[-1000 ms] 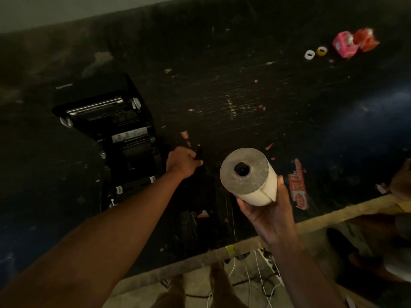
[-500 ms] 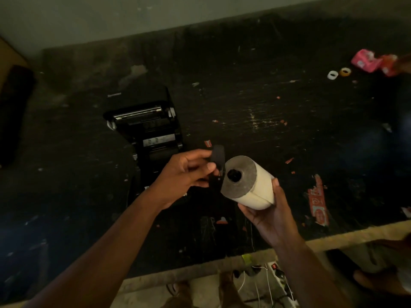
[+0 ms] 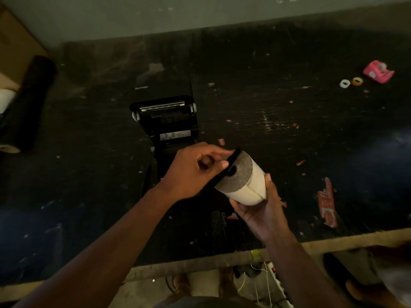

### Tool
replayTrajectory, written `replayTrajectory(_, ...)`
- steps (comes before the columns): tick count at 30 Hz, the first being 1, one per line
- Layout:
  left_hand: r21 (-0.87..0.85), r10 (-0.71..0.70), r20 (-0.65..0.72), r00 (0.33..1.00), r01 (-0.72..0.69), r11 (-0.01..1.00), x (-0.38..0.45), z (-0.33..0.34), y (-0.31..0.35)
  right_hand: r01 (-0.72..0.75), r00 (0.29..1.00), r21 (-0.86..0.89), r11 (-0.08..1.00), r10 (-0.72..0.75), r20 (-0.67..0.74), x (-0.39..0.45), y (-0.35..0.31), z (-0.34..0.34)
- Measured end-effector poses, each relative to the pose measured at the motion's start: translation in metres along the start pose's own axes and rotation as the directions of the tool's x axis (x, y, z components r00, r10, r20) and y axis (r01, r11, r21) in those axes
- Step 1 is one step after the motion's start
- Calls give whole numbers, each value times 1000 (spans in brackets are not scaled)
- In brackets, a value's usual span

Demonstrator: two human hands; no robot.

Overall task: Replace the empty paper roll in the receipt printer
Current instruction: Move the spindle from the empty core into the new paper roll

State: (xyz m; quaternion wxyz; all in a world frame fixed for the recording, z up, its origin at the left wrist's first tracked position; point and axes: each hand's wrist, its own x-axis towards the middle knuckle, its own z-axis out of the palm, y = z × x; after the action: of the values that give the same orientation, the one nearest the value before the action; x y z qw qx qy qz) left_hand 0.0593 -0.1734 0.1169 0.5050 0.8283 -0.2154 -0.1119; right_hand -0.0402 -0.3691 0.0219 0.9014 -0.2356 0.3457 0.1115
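A full white paper roll lies tilted in my right hand, which cups it from below and from the right. My left hand pinches a flat black plastic piece and presses it against the roll's grey end face, over the core hole. The black receipt printer sits on the dark table just beyond my left hand, its lid swung open toward the wall and the paper bay exposed. What lies at the bottom of the bay is too dark to tell.
The dark scratched table carries paper scraps and a red label. A pink tape dispenser and two small tape rings lie far right. A black roll lies at the left. Cables hang below the front edge.
My left hand picked up the black piece from beside the printer and brought it to the roll's end. The roll was tilted slightly. The view shifted, putting the printer nearer centre.
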Motion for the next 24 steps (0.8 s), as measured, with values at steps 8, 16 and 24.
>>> replayTrajectory(8, 158, 97, -3, 995, -96, 983, -32, 1, 5, 7, 1000, -34, 999, -7, 12, -3, 14, 5)
replayTrajectory(16, -98, -146, -109, 983, 136, 986, -62, 5, -8, 151, 986, -202, 968, -163, -44, -7, 20, 18)
replayTrajectory(24, -405, -498, -294, 816, 366, 838, -117, 18, -43, 293, 916, -676, 676, -402, -5, -11, 46, 53)
